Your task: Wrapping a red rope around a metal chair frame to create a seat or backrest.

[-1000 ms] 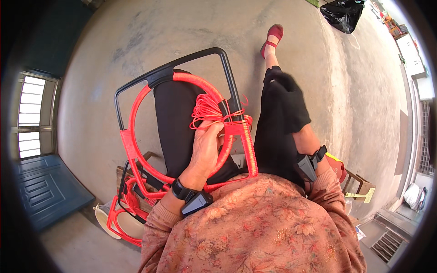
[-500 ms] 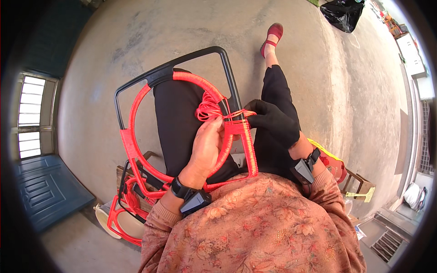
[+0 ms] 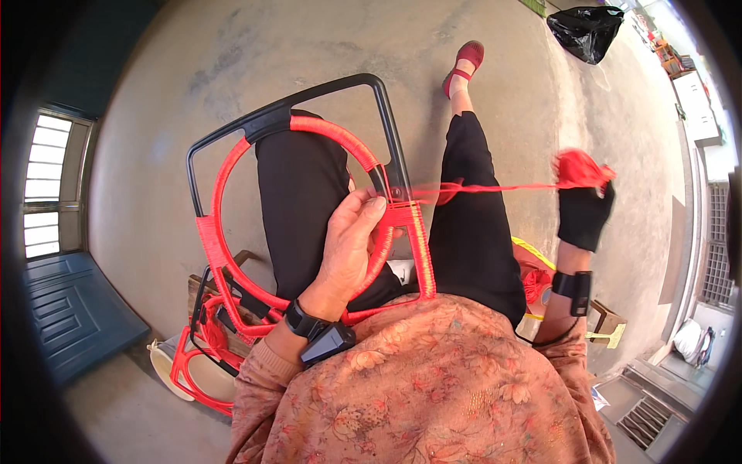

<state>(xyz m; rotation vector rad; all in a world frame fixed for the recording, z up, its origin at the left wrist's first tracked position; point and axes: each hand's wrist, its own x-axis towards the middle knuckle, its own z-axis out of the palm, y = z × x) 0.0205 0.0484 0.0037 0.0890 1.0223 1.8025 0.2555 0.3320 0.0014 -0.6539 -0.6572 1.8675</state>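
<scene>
A black frame [image 3: 270,116] with a round ring lies across my lap, and much of it is wrapped in shiny red cord. My left hand [image 3: 340,251] is bare and grips the frame at the joint on the ring's right side, thumb pressed over the wrapping. Out to the right, my right hand [image 3: 585,216], in a black glove, is closed around a bundle of red cord [image 3: 581,168], blurred by motion. From that bundle a taut red strand [image 3: 510,188] runs left to the wrapped joint. A blurred loop hangs along it.
At lower left, another red-wrapped frame [image 3: 179,370] leans by a cream bucket [image 3: 161,371]. A red bag with yellow edging [image 3: 535,282] and a wooden stool [image 3: 607,323] stand right of my legs. A black plastic bag [image 3: 585,35] lies on the far floor.
My right hand has swung from beside the frame out to the right, carrying the cord bundle and drawing the strand taut. The left hand stays at the joint.
</scene>
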